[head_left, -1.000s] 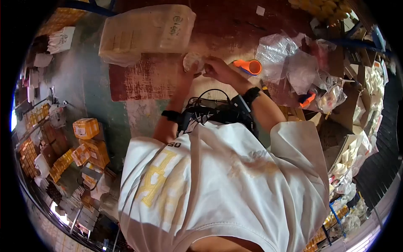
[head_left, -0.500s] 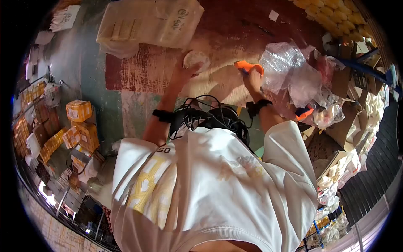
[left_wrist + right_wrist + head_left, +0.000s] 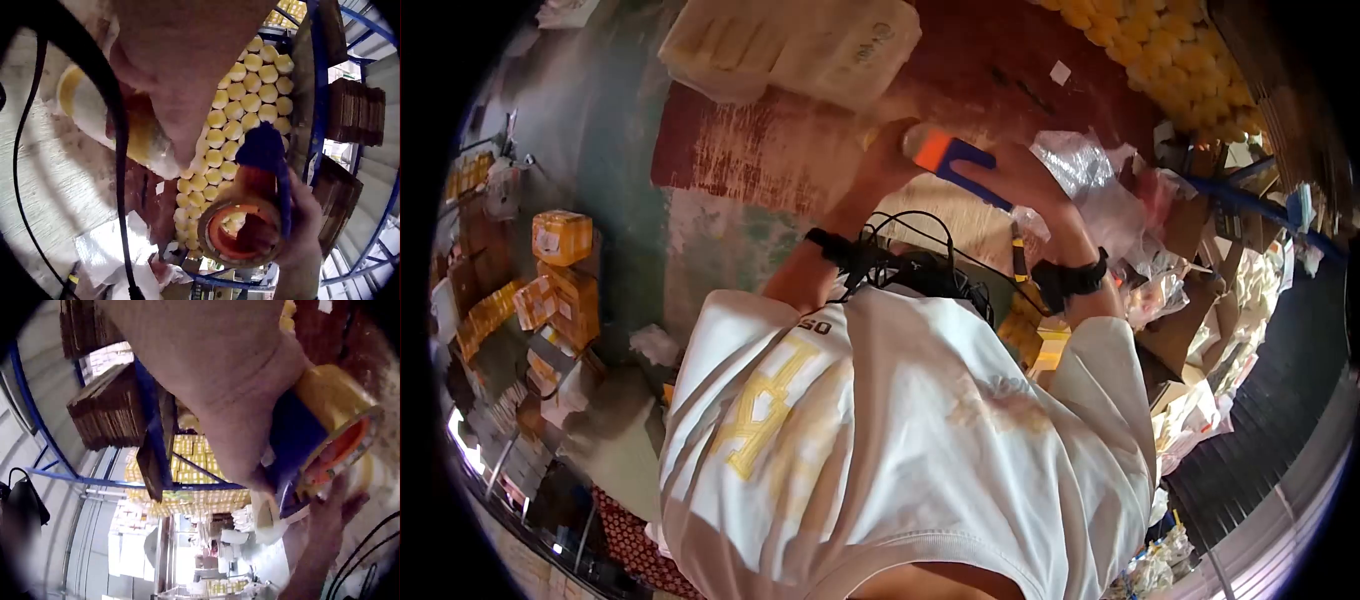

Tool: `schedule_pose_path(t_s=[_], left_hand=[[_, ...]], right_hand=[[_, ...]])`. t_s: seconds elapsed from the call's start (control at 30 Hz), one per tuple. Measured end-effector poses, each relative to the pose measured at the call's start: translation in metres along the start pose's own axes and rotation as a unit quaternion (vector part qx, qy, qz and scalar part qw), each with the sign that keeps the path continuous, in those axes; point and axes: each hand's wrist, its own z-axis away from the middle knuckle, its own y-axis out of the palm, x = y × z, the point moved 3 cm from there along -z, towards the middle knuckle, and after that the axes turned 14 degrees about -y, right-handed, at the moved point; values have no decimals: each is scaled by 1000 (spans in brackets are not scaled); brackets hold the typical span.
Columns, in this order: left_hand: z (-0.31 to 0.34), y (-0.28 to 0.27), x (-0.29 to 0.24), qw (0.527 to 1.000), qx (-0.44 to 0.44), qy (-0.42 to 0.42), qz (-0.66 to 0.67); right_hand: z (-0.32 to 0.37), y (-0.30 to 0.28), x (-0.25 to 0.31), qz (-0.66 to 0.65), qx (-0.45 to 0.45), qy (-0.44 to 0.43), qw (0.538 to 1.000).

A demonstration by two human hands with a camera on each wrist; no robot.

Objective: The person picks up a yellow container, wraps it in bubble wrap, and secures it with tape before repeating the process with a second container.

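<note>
My right hand (image 3: 1032, 182) grips a blue and orange tape dispenser (image 3: 972, 168) fitted with a roll of tape. The roll's orange core (image 3: 234, 232) faces the camera in the left wrist view. Just left of the dispenser, my left hand (image 3: 887, 158) holds a rounded white and yellow piece (image 3: 72, 94). In the head view that piece is mostly hidden by the hand. Seen from the right wrist, the left fingers (image 3: 340, 506) come right up to the tape roll. Both hands are over the worn red and bare-wood tabletop (image 3: 735, 150).
A plastic-wrapped package (image 3: 790, 45) lies at the table's far side. Crumpled clear plastic (image 3: 1072, 165) is beside the right hand, with a yellow and black tool (image 3: 1019, 252) nearer the body. Many yellow rounds (image 3: 1165, 60) are stacked at the far right. Black cables (image 3: 920, 265) hang before the shirt.
My right hand left the rounded piece, took up the tape dispenser from the table and brought it left, beside the left hand. My left hand keeps the rounded piece.
</note>
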Motion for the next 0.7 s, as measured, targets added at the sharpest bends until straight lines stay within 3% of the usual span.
schedule_pose_path(t_s=[0.03, 0.1, 0.2, 0.33, 0.47, 0.6, 0.7], left_hand=[[3, -2, -6, 998, 32, -47, 36], [8, -5, -15, 980, 95, -138, 107], [4, 0, -2, 999, 33, -39, 19], [11, -9, -2, 999, 17, -27, 32], [4, -9, 13, 999, 29, 34, 24], [4, -20, 11, 998, 53, 29, -5], [7, -29, 4, 994, 101, -31, 23]], right_hand=[[-6, -4, 21, 6, -37, -7, 999], [-33, 16, -13, 51, -55, -60, 995], [-53, 21, -13, 172, -71, -121, 975], [-56, 24, -9, 240, -93, -162, 953], [-68, 34, -31, 196, -12, -46, 979], [-67, 35, -39, 136, -12, -70, 988], [-64, 38, -41, 88, -35, -105, 990]])
